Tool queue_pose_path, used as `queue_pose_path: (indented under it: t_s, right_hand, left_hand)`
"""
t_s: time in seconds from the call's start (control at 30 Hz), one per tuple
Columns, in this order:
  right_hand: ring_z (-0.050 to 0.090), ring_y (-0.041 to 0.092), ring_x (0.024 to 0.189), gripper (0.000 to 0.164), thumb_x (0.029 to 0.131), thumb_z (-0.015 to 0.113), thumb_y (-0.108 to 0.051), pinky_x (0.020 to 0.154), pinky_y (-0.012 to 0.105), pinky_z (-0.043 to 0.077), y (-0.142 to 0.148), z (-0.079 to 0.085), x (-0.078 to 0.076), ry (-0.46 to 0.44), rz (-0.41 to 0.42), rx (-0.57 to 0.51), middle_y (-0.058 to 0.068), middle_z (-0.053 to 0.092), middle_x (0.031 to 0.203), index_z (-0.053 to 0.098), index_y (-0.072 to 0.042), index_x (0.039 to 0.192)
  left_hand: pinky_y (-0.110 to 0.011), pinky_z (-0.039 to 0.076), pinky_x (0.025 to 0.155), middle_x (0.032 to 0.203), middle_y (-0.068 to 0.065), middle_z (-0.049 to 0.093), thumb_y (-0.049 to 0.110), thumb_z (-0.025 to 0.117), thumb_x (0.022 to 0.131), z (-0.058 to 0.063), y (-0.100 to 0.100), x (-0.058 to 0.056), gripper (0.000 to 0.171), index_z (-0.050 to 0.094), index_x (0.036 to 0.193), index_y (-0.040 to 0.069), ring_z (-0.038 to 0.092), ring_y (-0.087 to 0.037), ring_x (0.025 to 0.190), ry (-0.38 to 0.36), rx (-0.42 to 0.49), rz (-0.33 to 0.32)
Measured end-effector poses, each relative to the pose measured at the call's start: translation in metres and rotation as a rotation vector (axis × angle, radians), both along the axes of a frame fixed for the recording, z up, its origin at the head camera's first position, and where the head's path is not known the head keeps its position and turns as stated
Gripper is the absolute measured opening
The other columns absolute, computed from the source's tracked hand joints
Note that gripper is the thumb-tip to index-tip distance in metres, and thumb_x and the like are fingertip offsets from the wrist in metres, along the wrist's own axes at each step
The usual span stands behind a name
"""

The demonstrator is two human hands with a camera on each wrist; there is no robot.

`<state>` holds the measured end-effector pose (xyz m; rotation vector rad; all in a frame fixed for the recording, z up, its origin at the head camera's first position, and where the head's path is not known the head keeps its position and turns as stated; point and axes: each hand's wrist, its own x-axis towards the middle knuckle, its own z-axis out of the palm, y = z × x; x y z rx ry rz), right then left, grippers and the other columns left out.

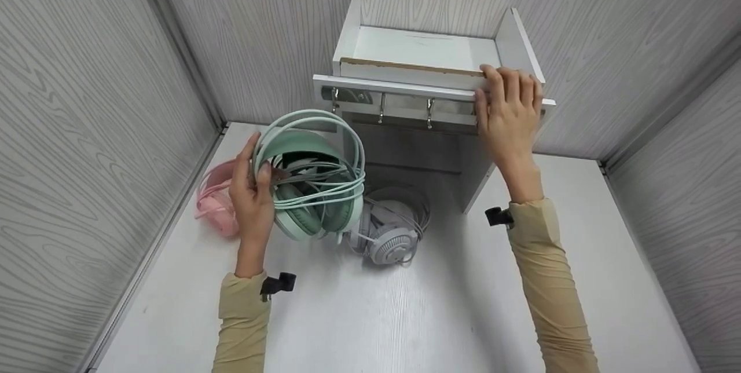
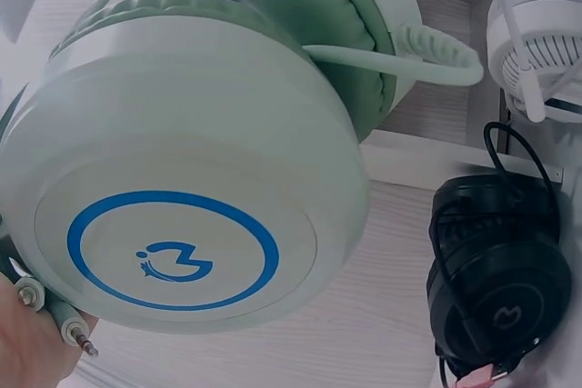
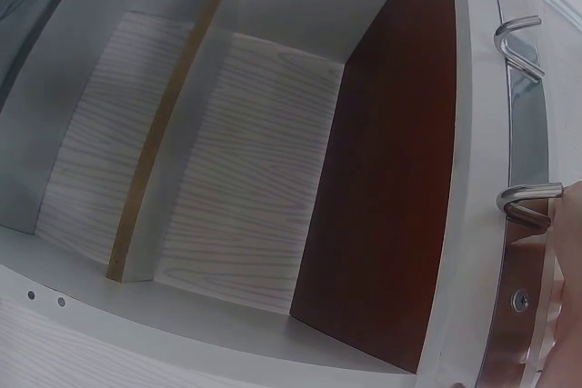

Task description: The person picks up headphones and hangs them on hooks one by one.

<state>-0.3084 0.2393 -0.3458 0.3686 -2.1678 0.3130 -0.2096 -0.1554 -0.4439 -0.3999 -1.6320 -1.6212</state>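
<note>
Mint-green headphones (image 1: 336, 205) are held up by the left hand (image 1: 252, 205), fingers and thumb pinching them, below the hook rail (image 1: 405, 88), near its left end. The right hand (image 1: 512, 118) grips this rail. Probably they are being brought for hanging; next calls for guiding the headband (image 1: 301, 141) over one hook (image 1: 430, 111).

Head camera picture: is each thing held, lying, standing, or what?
Mint-green padded headphones, held in left hand, cable looped.
Pink headphones, lying on white table.
Pale-grey headphones, lying on table.
White board shelf, upright, right hand on front.
Silver metal hooks, at least two bare.
</note>
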Motion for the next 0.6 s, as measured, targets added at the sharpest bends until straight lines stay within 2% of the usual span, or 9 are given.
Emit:
queue_pose_path:
  t_s: [0.13, 0.27, 0.43, 0.6]
  right_hand:
    - [0.044, 0.034, 0.122, 0.04, 0.109, 0.04, -0.037, 0.115, 0.049, 0.023, 0.0, 0.0, 0.001, 0.004, -0.003, 0.003, 0.013, 0.056, 0.129, 0.053, -0.016, 0.141]
    - [0.044, 0.034, 0.122, 0.04, 0.11, 0.04, -0.037, 0.115, 0.049, 0.023, 0.0, 0.0, 0.001, 0.007, -0.005, 0.002, 0.013, 0.056, 0.128, 0.053, -0.016, 0.141]
    - [0.044, 0.034, 0.122, 0.04, 0.11, 0.04, -0.037, 0.115, 0.049, 0.023, -0.001, -0.001, 0.0, 0.009, -0.003, 0.0, 0.013, 0.055, 0.128, 0.053, -0.016, 0.14]
    - [0.044, 0.034, 0.122, 0.04, 0.109, 0.04, -0.037, 0.115, 0.049, 0.022, -0.002, -0.001, 0.001, 0.003, 0.001, -0.002, 0.013, 0.055, 0.128, 0.053, -0.016, 0.141]
  left_hand:
    - [-0.025, 0.055, 0.08, 0.135, -0.008, 0.059, 0.009, 0.051, 0.106, -0.002, 0.004, -0.006, 0.043, 0.047, 0.147, -0.002, 0.067, -0.019, 0.087, -0.016, 0.016, -0.016]
    - [-0.025, 0.053, 0.081, 0.139, -0.01, 0.056, -0.001, 0.047, 0.105, -0.002, 0.01, -0.011, 0.042, 0.045, 0.146, -0.007, 0.065, -0.014, 0.09, -0.037, 0.025, -0.038]
    - [-0.027, 0.054, 0.079, 0.143, -0.011, 0.055, -0.005, 0.046, 0.103, 0.007, 0.017, -0.007, 0.043, 0.043, 0.146, -0.01, 0.066, -0.02, 0.086, -0.071, 0.062, -0.068]
    - [-0.027, 0.055, 0.078, 0.145, -0.014, 0.054, -0.004, 0.045, 0.103, 0.004, 0.018, -0.008, 0.044, 0.043, 0.146, -0.01, 0.067, -0.025, 0.084, -0.079, 0.071, -0.077]
